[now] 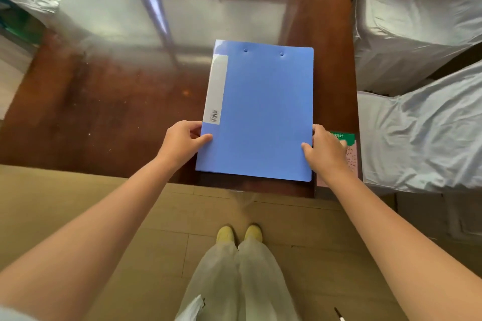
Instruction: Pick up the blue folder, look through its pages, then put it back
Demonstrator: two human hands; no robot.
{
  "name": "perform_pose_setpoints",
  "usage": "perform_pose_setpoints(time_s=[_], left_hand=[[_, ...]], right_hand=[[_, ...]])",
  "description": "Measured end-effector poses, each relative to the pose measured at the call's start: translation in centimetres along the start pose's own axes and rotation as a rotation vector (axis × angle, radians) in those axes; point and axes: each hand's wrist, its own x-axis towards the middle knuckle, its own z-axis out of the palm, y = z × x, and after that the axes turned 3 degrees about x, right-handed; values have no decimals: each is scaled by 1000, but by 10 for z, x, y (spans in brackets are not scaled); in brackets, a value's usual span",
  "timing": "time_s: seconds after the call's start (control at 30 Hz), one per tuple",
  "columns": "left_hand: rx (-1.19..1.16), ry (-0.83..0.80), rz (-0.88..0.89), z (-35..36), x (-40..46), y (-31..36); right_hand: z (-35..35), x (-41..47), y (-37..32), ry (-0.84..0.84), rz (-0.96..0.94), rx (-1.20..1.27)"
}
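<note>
Head view: the blue folder [257,112] lies closed on the bench [104,112], at 12 o'clock from the person. The left hand [180,142] and right hand [326,150] pinch its near side edges. Whether this is lifting or putting back, I cannot tell.

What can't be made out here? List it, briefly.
Head view only:
- Folder pages: hidden by its shut cover.
- Barcode label: print too small.
- Pink booklet: mostly behind the right hand.
- Left hand fingers: tucked under the folder.
- Pen: cut off by bottom edge.
</note>
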Motion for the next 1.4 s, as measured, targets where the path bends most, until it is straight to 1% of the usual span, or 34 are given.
perform_pose_setpoints(time_s=[0.07, 0.1, 0.17, 0.2, 0.23, 0.27, 0.3, 0.33, 0.37, 0.4, 0.43, 0.47, 0.5, 0.8, 0.9, 1.1, 1.3, 1.4], left_hand=[[126, 37, 40, 2, 1, 0], [183, 60, 29, 3, 1, -1], [252, 117, -21, 5, 0, -2], [275, 162, 4, 5, -4, -1], [298, 210, 90, 4, -9, 0], [333, 227, 222, 5, -15, 2], [397, 201, 372, 7, -22, 4], [492, 126, 499, 12, -30, 5], [603, 13, 579, 18, -38, 6], [708, -101, 610, 24, -44, 5], [786, -190, 599, 30, -48, 4], [828, -236, 574, 35, -49, 1], [842, -243, 559, 37, -49, -1], [822, -138, 638, 36, -57, -2], [827, -135, 653, 36, -59, -3], [801, -145, 647, 37, -60, -3], [795, -161, 619, 37, -63, 0], [817, -185, 637, 35, -62, 5]], right_hand=[[1, -1, 0, 17, -14, -78], [1, -3, -1, 33, -21, -128], [-3, -8, -2, 103, -37, -264], [-5, -13, -3, 157, -58, -314], [-6, -19, -5, 208, -111, -327], [-7, -25, -6, 242, -204, -313], [-7, -32, -7, 222, -314, -302], [-5, -39, -7, 129, -417, -311], [-2, -45, -6, -3, -493, -341], [3, -49, -5, -136, -532, -377], [7, -51, -3, -235, -540, -400], [11, -51, 0, -285, -534, -407], [15, -51, 3, -296, -529, -405], [18, -58, 9, -215, -581, -335], [15, -63, 8, -196, -583, -330], [13, -70, 6, -92, -603, -324], [11, -70, 6, -151, -579, -346], [9, -66, 7, -184, -606, -340]])
